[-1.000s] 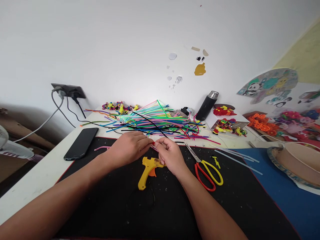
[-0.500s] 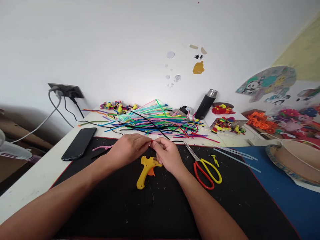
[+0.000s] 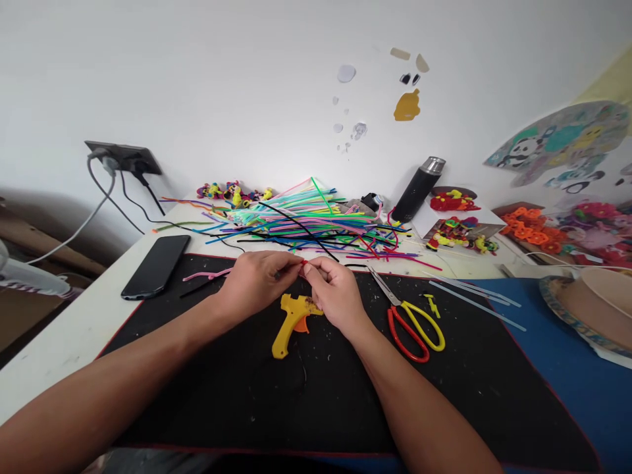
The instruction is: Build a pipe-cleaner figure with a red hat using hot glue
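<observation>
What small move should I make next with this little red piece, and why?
Perhaps turn the red piece slightly with your right hand while your left hand steadies it: both hands meet there, and only a little red shows between them.

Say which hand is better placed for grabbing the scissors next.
Probably the right hand: it is nearer the scissors, on its side of the black mat. The left hand would need to reach past it.

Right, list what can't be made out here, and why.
Head view:
Red piece: shape mostly covered by the left hand and right hand.
Yellow glue gun: front end hidden behind the right hand.
Pink stem: right end hidden behind the left hand.
Brown round object: cut off by the right edge.
Small figures: details too small.
</observation>
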{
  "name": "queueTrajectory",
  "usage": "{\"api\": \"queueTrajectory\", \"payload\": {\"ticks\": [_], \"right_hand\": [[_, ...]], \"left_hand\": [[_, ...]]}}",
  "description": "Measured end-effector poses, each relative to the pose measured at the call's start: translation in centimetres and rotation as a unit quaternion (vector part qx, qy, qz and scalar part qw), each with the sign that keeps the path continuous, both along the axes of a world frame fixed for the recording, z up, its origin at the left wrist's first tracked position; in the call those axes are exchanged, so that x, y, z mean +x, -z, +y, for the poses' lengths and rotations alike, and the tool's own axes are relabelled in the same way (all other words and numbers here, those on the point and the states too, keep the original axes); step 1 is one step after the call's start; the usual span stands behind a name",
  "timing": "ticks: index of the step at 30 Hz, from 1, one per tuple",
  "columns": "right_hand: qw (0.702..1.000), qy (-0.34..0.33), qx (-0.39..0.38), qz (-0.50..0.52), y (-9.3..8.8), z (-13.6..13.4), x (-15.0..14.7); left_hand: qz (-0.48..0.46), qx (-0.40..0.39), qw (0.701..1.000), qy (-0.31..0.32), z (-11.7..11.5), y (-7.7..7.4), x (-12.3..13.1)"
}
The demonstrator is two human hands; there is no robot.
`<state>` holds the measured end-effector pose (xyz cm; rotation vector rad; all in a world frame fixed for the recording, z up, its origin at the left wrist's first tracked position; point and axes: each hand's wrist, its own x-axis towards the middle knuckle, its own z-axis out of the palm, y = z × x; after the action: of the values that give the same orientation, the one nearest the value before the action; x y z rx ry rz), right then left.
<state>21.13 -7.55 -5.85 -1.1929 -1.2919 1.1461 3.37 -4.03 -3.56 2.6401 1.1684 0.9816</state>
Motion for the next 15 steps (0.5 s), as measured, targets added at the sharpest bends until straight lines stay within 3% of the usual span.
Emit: {"api": "queueTrajectory", "payload": {"ticks": [3, 6, 10, 15], "right_hand": [[1.0, 0.011, 0.002, 0.006, 0.2, 0.1, 0.0], [1.0, 0.006, -0.016, 0.026, -0.3, 0.0, 0.0], [0.998, -0.031, -0.025, 0.044, -1.4, -0.3, 0.3], [0.999, -0.042, -0.016, 0.018, -1.3, -0.3, 0.5]], "left_hand": [[-0.014, -0.028, 0.999, -0.018, -0.1, 0.1, 0.4], [-0.071, -0.136, 0.988, 0.014, 0.3, -0.4, 0.3], [-0.165, -0.361, 0.913, 0.091, 1.3, -1.9, -0.4], [-0.157, -0.467, 0.864, 0.105, 2.2, -3.2, -1.3]]}}
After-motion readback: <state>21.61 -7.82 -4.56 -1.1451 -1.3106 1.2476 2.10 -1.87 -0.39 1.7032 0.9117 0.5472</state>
